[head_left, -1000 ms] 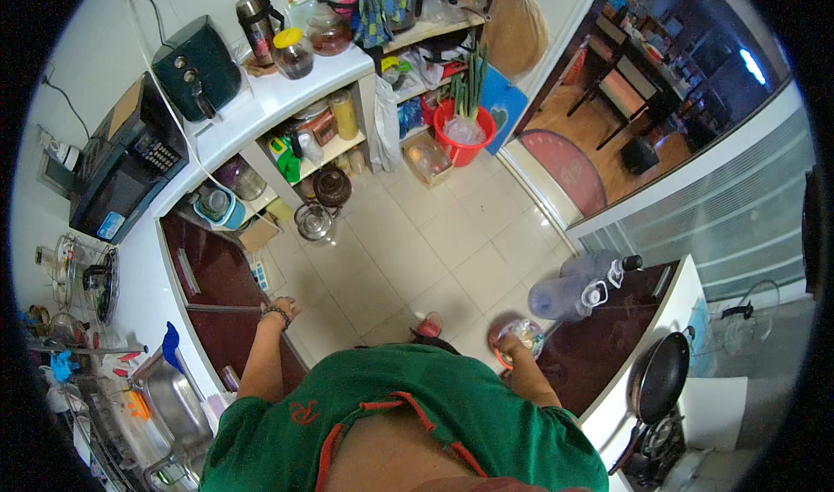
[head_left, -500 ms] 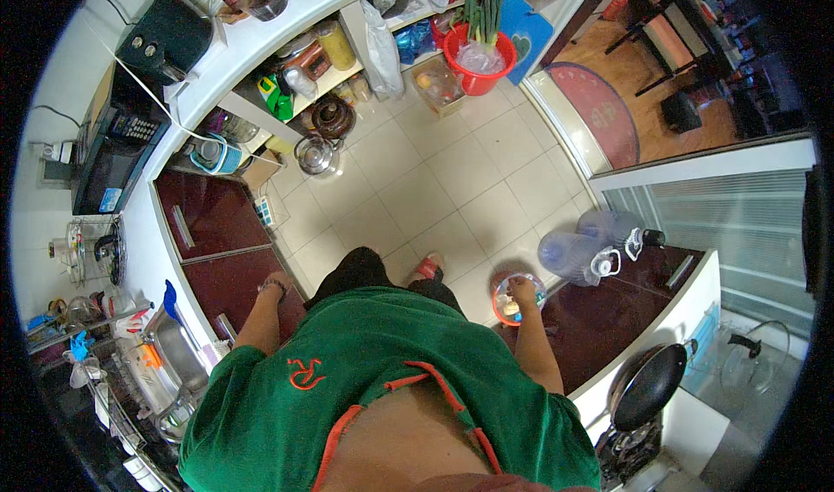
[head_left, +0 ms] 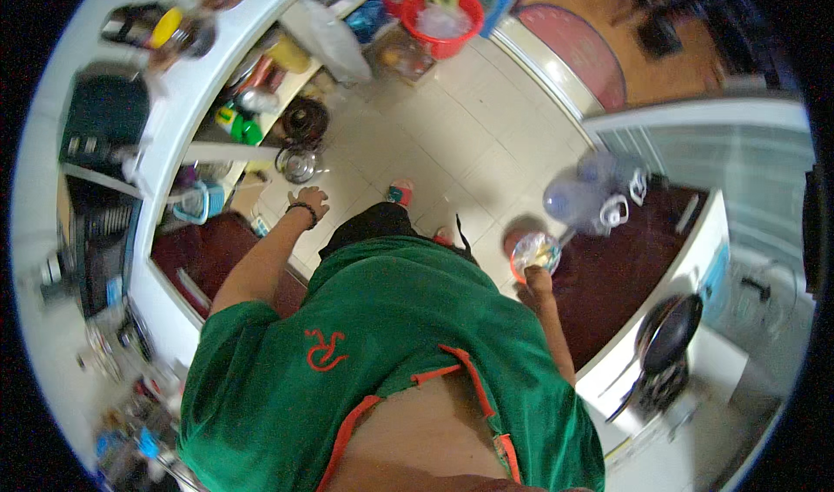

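My left hand (head_left: pixel 310 205) reaches out over the floor beside the dark red cabinet on the left. Its fingers are spread and it holds nothing; a dark bracelet is on the wrist. Down on the right, my right hand (head_left: pixel 539 278) is closed at the near rim of a small red-rimmed trash bin (head_left: pixel 518 270). Pale and bluish bits of waste show inside the bin. The fingertips are partly hidden and blurred. Beyond the bin, against the right cabinet, lie large clear plastic water bottles (head_left: pixel 573 204) with white handles.
Dark red cabinets (head_left: pixel 643 270) line the right side, with a black frying pan (head_left: pixel 669 331) above. A glass-lidded pot (head_left: pixel 298 164) sits on the floor by the left shelves. Farther off stand a red bucket (head_left: pixel 469 33) with green onions and a cardboard box (head_left: pixel 404 55).
My left hand has moved forward from the left cabinet, out over the floor. My right hand has shifted from above the bin's opening to its near rim. The whole view has shifted.
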Demonstrator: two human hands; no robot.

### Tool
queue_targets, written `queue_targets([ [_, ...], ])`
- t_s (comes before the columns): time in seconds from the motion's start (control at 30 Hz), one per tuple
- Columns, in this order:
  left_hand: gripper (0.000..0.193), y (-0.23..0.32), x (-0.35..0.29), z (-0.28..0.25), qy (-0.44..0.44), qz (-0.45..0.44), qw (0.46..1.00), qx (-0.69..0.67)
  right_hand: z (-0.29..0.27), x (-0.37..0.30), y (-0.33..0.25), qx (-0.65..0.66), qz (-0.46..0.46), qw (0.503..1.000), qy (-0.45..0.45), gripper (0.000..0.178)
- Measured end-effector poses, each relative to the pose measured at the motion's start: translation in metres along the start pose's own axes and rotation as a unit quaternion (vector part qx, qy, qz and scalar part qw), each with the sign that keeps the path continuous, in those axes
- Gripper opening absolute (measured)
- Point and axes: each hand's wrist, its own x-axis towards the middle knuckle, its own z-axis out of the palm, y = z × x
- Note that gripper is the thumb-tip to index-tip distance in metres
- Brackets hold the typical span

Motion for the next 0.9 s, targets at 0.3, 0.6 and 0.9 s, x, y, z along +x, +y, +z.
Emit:
queue_targets([
  [0.3, 0.033, -0.012, 0.018, -0.100, -0.083, 0.342, 0.935, 0.050, -0.032, -0.039, -0.170, 0.088, 0.177, 0.977, 0.081, 0.021],
  [0.6, 0.022, 0.046, 0.010, -0.149, -0.279, 0.367, 0.870, -0.173, 0.003, -0.061, -0.195, 0.143, 0.287, 0.947, 0.033, 0.023],
  [0.9, 0.024, 0.090, 0.068, -0.122, -0.047, 0.375, 0.926, 0.016, 0.021, -0.059, -0.161, 0.192, 0.290, 0.934, 0.082, 0.020],
])
